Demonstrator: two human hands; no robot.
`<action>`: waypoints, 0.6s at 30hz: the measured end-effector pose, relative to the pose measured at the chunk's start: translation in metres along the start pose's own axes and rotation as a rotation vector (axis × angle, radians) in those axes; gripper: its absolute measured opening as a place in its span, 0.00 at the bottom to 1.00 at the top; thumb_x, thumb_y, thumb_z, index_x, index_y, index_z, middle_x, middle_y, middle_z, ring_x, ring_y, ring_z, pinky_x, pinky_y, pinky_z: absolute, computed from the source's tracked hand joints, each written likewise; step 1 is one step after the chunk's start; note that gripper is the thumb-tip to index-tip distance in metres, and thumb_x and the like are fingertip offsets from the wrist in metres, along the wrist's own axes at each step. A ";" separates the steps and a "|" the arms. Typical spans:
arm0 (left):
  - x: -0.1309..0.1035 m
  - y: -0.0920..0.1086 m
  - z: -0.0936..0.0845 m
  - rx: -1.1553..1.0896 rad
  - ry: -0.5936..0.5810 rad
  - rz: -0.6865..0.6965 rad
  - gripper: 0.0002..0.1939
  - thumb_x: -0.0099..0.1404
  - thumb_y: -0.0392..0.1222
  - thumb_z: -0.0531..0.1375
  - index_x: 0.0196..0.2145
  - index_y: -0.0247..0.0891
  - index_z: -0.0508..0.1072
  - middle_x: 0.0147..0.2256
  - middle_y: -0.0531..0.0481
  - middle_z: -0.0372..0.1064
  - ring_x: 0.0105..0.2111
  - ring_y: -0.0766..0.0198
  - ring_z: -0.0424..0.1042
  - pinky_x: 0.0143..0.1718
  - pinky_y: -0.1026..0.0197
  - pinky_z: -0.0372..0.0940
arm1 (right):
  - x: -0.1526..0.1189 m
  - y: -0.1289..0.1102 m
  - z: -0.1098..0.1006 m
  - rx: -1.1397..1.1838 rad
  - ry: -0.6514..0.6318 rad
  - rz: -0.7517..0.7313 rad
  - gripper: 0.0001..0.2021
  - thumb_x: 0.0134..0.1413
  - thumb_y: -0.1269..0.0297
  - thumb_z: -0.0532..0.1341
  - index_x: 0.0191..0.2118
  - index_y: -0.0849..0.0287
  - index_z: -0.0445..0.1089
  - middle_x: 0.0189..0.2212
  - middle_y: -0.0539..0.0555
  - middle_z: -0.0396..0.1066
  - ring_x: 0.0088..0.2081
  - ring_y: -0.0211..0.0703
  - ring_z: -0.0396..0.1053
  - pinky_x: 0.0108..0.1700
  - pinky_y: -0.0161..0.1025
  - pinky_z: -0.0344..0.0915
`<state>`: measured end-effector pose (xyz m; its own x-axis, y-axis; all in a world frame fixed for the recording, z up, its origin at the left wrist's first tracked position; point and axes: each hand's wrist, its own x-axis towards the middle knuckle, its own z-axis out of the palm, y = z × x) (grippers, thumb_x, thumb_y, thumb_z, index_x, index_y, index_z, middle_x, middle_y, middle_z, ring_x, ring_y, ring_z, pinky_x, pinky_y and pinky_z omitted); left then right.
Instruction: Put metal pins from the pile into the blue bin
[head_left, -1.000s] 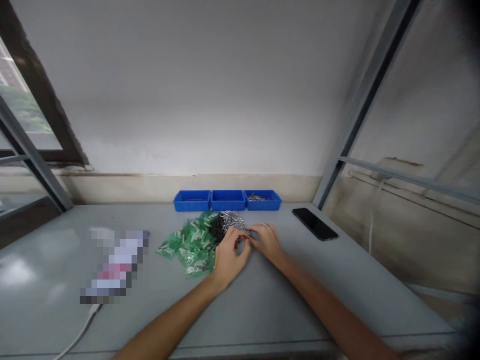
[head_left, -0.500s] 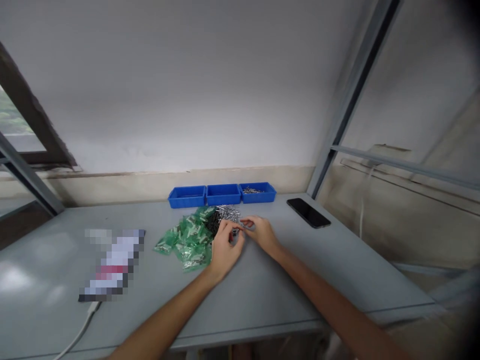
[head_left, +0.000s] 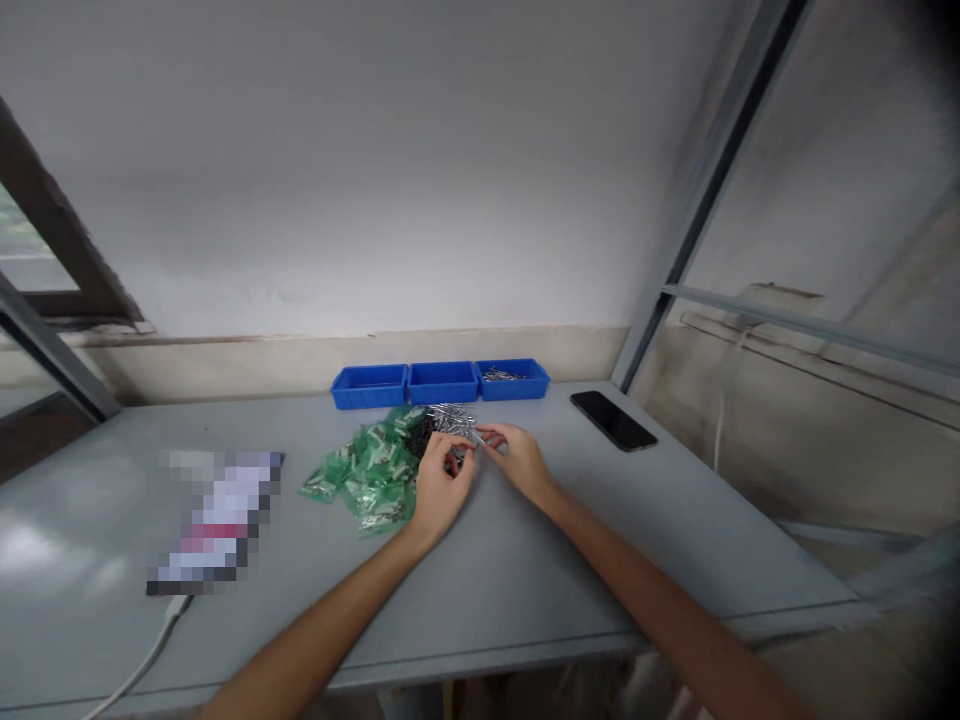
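Note:
A heap of small parts lies mid-table: green plastic packets (head_left: 364,475) on the left, black pieces (head_left: 421,437) in the middle, silver metal screws (head_left: 451,417) on the right. My left hand (head_left: 439,490) is at the heap's near edge, fingers curled around small pieces. My right hand (head_left: 517,460) is beside it, its thumb and forefinger pinching a thin silver screw at the heap's right edge. The two hands almost touch at the fingertips.
Three blue trays (head_left: 441,383) stand in a row against the wall; the right tray (head_left: 516,380) holds silver screws. A black phone (head_left: 613,420) lies to the right. A blurred flat object (head_left: 214,520) with a white cable (head_left: 135,670) lies on the left. The grey table (head_left: 525,570) ends near me.
Both hands stay at the heap and have shifted slightly; my right hand's fingers lifted a silver screw from the heap's edge. The camera has tilted, sliding the scene a little up and left.

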<state>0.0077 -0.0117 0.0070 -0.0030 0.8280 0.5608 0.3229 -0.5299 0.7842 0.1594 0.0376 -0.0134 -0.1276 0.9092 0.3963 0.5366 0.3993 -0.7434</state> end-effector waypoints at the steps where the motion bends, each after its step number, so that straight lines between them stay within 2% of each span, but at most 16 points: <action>1: 0.000 0.000 0.000 -0.005 -0.002 -0.005 0.04 0.59 0.34 0.56 0.32 0.37 0.70 0.33 0.51 0.63 0.26 0.69 0.64 0.27 0.66 0.60 | 0.001 -0.002 -0.001 0.071 0.020 0.028 0.14 0.47 0.69 0.61 0.42 0.58 0.71 0.34 0.55 0.75 0.33 0.42 0.72 0.40 0.41 0.68; 6: 0.000 -0.002 0.001 -0.044 0.033 -0.067 0.14 0.61 0.39 0.57 0.45 0.37 0.66 0.32 0.52 0.62 0.24 0.70 0.62 0.26 0.66 0.61 | 0.003 -0.018 -0.004 0.531 0.010 0.206 0.19 0.42 0.62 0.65 0.44 0.59 0.70 0.37 0.56 0.75 0.39 0.44 0.73 0.46 0.42 0.67; 8: 0.000 -0.005 0.002 -0.081 0.048 -0.091 0.16 0.62 0.41 0.57 0.47 0.37 0.65 0.31 0.52 0.62 0.24 0.69 0.62 0.27 0.65 0.62 | 0.002 -0.023 -0.006 0.632 -0.018 0.257 0.23 0.40 0.61 0.67 0.46 0.58 0.69 0.40 0.56 0.74 0.41 0.44 0.72 0.48 0.42 0.66; 14: 0.003 -0.010 0.001 -0.138 0.049 -0.052 0.08 0.61 0.42 0.58 0.37 0.37 0.73 0.34 0.49 0.64 0.30 0.67 0.65 0.31 0.64 0.63 | 0.000 -0.031 -0.005 0.753 -0.066 0.344 0.25 0.38 0.60 0.69 0.47 0.56 0.70 0.42 0.54 0.73 0.41 0.42 0.71 0.48 0.40 0.65; 18: 0.004 -0.007 0.000 -0.154 0.044 -0.029 0.08 0.61 0.44 0.59 0.34 0.37 0.75 0.34 0.49 0.64 0.30 0.66 0.66 0.28 0.65 0.63 | -0.003 -0.033 -0.005 0.816 -0.134 0.375 0.23 0.39 0.61 0.68 0.46 0.54 0.70 0.41 0.52 0.73 0.41 0.40 0.71 0.47 0.37 0.65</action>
<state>0.0048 -0.0047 0.0036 -0.0531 0.8360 0.5461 0.1728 -0.5309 0.8296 0.1462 0.0214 0.0128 -0.1871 0.9821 0.0228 -0.1883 -0.0131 -0.9820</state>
